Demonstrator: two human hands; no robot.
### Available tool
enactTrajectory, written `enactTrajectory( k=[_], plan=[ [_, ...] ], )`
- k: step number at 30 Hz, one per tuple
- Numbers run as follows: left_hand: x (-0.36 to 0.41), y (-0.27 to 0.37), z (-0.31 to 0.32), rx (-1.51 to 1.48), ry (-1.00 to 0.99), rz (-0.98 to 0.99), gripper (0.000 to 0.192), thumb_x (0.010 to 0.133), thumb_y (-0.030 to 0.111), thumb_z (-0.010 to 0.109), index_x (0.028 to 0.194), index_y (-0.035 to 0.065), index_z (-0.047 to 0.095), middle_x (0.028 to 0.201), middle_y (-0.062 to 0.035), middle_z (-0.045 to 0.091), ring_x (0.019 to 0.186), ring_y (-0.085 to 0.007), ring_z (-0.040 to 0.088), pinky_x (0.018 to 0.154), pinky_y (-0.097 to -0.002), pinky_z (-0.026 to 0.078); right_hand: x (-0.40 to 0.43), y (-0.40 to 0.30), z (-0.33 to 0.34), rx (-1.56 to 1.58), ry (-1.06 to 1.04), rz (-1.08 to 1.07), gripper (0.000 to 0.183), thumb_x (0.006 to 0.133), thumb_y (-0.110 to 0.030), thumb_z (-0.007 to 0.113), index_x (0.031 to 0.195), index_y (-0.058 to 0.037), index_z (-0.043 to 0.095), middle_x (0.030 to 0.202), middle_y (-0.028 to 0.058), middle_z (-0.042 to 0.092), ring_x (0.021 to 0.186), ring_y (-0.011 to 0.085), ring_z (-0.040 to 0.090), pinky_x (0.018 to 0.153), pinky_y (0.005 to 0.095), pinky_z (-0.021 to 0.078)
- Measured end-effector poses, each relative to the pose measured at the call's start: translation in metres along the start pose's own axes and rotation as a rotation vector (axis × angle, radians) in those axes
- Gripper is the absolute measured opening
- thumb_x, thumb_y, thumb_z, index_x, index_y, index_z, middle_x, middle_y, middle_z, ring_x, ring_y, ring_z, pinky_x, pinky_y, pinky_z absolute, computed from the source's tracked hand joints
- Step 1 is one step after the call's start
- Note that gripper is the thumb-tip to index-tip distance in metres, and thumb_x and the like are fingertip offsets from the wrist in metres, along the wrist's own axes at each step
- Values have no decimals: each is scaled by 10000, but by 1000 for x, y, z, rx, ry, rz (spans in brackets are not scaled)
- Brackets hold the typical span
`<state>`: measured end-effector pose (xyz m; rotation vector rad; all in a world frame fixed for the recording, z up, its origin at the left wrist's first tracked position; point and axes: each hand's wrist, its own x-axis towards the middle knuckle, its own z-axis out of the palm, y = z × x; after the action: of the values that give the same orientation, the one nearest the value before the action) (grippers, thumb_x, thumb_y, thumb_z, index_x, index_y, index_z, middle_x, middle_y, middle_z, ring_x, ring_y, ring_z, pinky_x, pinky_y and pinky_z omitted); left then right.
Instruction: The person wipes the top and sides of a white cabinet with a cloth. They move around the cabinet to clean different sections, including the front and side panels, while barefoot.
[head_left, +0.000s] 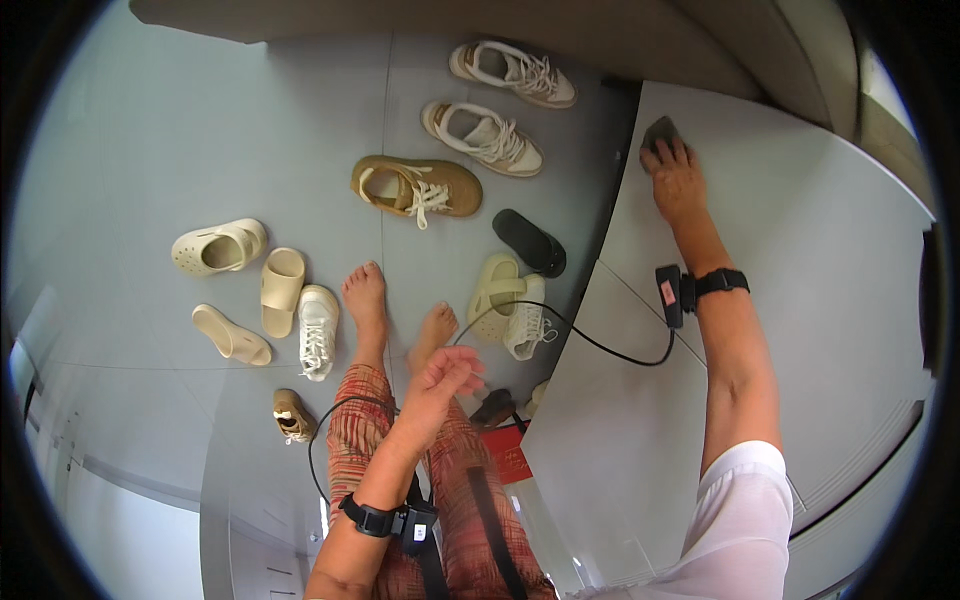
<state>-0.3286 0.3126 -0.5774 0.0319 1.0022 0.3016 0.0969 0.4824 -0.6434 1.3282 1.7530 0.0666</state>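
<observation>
My right hand (678, 184) is stretched out over a light grey, smooth-topped surface (630, 420) on the right. Its fingers press on a dark grey cloth or sponge (661, 132) near the surface's far left corner. Above my lap, my left hand (448, 375) hangs with loosely curled fingers and holds nothing that I can see. Around each forearm is a black strap with a small black device: one on the right (669, 296), one on the left (419, 529). A black cable (637, 362) links to the right device.
On the grey tiled floor lie several shoes: white-and-tan sneakers (484, 139), a brown sneaker (457, 187), a black slipper (529, 240), beige slides (279, 296) and cream clogs (217, 247). A brown upholstered piece (525, 22) borders the far side. A red item (504, 454) lies beside my leg.
</observation>
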Motion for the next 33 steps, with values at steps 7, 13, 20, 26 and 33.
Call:
enactTrajectory(
  k=[7, 13, 20, 26, 33],
  plan=[
    [14, -29, 3, -20, 24, -3, 288, 979, 261, 513, 1160, 44, 569, 1016, -58, 633, 875, -141, 600, 802, -269, 455, -58, -89, 52, 49, -302, -202, 398, 914, -176, 460, 1299, -229, 546, 1399, 43, 456, 1368, 292, 298, 1135, 446, 185],
    [9, -39, 5, 17, 24, -13, 288, 976, 250, 515, 1170, 43, 566, 1018, -62, 632, 876, -148, 601, 801, -271, 454, -151, -158, 67, 127, -578, -330, 388, 933, -218, 479, 1314, -180, 538, 1448, 66, 396, 1401, 303, 237, 1154, 464, 133],
    [10, -44, 10, -68, -12, 31, 258, 974, 216, 512, 1162, 51, 573, 1031, -62, 635, 878, -137, 602, 795, -260, 455, -207, -126, 36, 359, -261, -92, 254, 863, -120, 538, 1088, -66, 642, 1319, 105, 524, 1347, 316, 341, 1129, 497, 220],
    [10, -47, 11, -86, -29, 12, 270, 971, 229, 518, 1166, 49, 569, 1031, -61, 632, 880, -137, 599, 805, -261, 450, -284, -52, -67, 334, 34, 240, 301, 743, -18, 571, 1023, -89, 656, 1191, 70, 601, 1276, 306, 438, 1085, 535, 270],
    [18, -48, 7, -85, -49, 45, 274, 977, 243, 506, 1160, 44, 554, 1019, -45, 624, 869, -127, 593, 789, -255, 443, -384, 39, -190, 53, 40, 304, 534, 614, 153, 487, 1065, -81, 650, 1269, 73, 579, 1307, 322, 424, 1098, 539, 221]
  ],
)
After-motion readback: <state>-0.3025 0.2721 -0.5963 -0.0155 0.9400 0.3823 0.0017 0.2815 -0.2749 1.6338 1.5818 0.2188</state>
